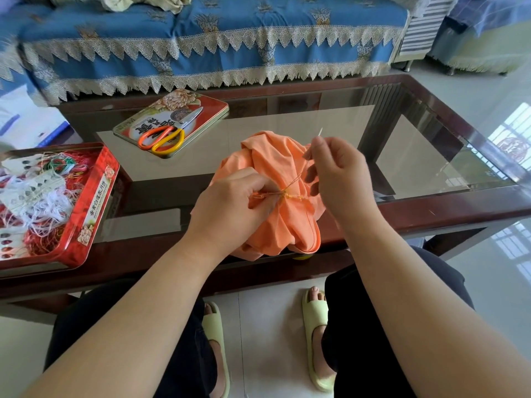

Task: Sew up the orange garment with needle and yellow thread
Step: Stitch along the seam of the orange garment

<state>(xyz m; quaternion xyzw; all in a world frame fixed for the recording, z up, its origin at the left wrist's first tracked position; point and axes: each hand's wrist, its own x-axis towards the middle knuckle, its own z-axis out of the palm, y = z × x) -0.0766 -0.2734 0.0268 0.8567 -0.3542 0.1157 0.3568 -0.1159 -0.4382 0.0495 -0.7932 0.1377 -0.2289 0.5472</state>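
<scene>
The orange garment (pixel 275 168) lies bunched on the near edge of the glass-topped table. My left hand (pixel 230 205) grips a fold of it at the seam, where a line of yellow stitches shows. My right hand (pixel 339 173) pinches the needle (pixel 319 132), whose tip sticks up above the fingers. The yellow thread (pixel 296 179) runs taut from the needle down to the stitches beside my left thumb.
A red tin (pixel 97 196) full of tangled threads and thread cards sits at the left. Its lid (pixel 212 106) lies further back with orange-and-yellow scissors (pixel 163 137) on it. The glass table (pixel 416 156) has a dark wood frame. A blue-covered sofa (pixel 230 33) stands behind.
</scene>
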